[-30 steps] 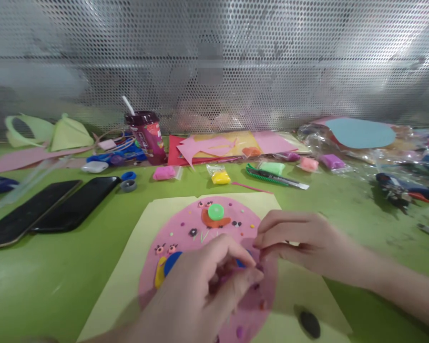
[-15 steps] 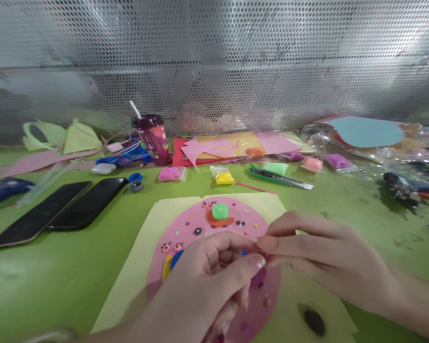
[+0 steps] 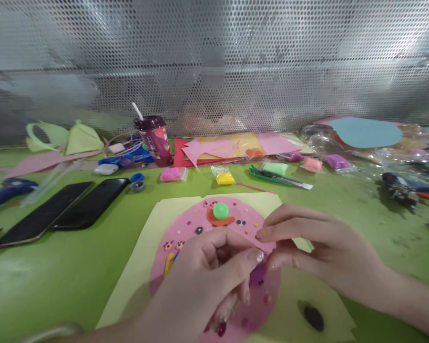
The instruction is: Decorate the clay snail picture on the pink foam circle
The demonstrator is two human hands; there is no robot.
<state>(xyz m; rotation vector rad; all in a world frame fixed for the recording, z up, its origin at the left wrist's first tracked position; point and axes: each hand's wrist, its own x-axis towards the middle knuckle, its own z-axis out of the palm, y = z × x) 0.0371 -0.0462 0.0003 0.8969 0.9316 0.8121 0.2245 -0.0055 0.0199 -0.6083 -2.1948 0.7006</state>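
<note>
My left hand (image 3: pixel 214 278) is closed in a pinch, thumb against index finger, above a pink paper circle (image 3: pixel 164 281). Whatever it pinches is too small or hidden to name. Just to its right is my right hand (image 3: pixel 314 247), its thumb and index finger parted with nothing visible between them. The circle lies on pale yellow paper (image 3: pixel 125 295). An orange clay snail with a green shell (image 3: pixel 220 211) sits near its top, among small clay dots and eyes. My left hand covers part of a yellow clay piece (image 3: pixel 169 263). A dark oval (image 3: pixel 313 317) lies on the yellow paper.
Across the green table stand a purple cup with a straw (image 3: pixel 155 140), two black phones (image 3: pixel 93 205), a glue gun (image 3: pixel 10 190), a green cutter (image 3: pixel 279 176) with its blade out, bagged clay (image 3: pixel 224 177) and pliers (image 3: pixel 403 188). A perforated metal panel (image 3: pixel 214 62) rises behind.
My right hand's fingertips have drawn apart from each other and from my left fingertips, which they met before. My left hand stays pinched in nearly the same place.
</note>
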